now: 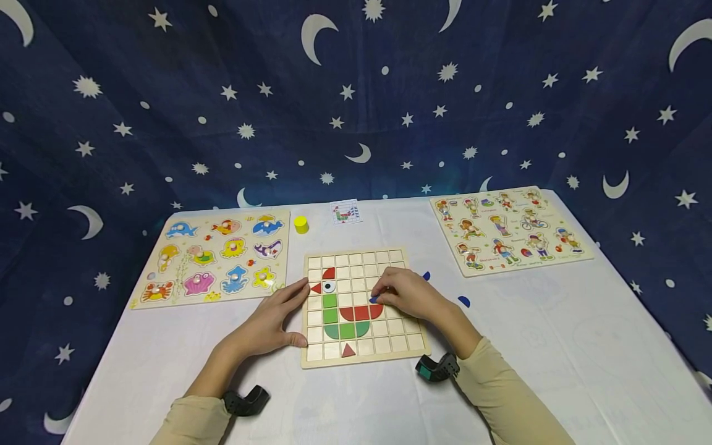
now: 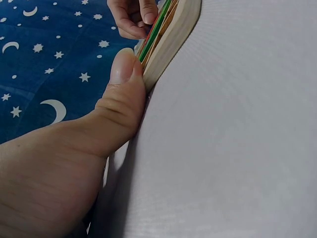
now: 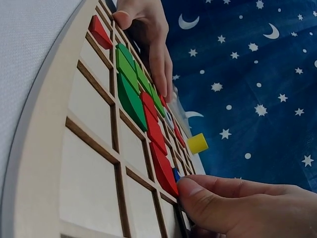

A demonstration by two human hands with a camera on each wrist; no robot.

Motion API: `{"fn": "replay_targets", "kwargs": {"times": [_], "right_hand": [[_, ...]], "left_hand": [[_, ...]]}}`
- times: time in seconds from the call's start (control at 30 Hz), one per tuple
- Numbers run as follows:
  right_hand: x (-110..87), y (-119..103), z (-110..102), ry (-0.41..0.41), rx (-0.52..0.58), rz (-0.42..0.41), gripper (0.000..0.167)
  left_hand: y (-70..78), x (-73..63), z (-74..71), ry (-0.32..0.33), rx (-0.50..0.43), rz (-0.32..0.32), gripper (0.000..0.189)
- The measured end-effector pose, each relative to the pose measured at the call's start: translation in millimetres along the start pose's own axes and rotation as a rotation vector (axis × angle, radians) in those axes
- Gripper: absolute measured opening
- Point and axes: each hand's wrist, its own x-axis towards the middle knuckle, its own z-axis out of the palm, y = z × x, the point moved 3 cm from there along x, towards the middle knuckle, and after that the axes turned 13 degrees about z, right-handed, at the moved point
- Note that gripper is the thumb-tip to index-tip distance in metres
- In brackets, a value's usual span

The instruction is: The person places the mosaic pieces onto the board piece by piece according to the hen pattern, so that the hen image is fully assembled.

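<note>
A wooden grid board lies in front of me with coloured pieces in its cells. Red, green and eye pieces form a bird-like figure: a round eye piece, green squares and a red square between rounded red pieces. A red triangle sits in the lowest row. My left hand rests along the board's left edge, fingers extended, thumb at the lower corner. My right hand pinches a small blue piece just above the right-hand rounded red piece; fingertips hide most of it.
Two blue pieces, one nearer and one farther, lie right of the board. Behind it are a yellow cylinder and a gridded picture card. A sea-animal puzzle lies left, a sports-figure puzzle right.
</note>
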Motion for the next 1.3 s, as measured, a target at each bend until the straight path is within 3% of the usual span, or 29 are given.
{"fn": "replay_targets", "kwargs": {"times": [0.4, 1.0, 1.1, 1.3], "right_hand": [[-0.7, -2.5, 0.8, 0.009, 0.01, 0.038, 0.01], [-1.1, 0.0, -5.0, 0.003, 0.026, -0.004, 0.008], [-0.2, 8.2, -13.7, 0.009, 0.055, 0.011, 0.012], [-4.1, 49.0, -43.4, 0.077, 0.12, 0.155, 0.016]], "left_hand": [[-0.6, -0.1, 0.8, -0.005, -0.006, -0.01, 0.11], [-1.3, 0.0, 0.7, 0.003, 0.001, 0.0, 0.109], [-0.9, 0.1, 0.8, -0.002, -0.002, -0.004, 0.11], [0.1, -0.6, 0.5, -0.003, -0.011, -0.009, 0.11]]}}
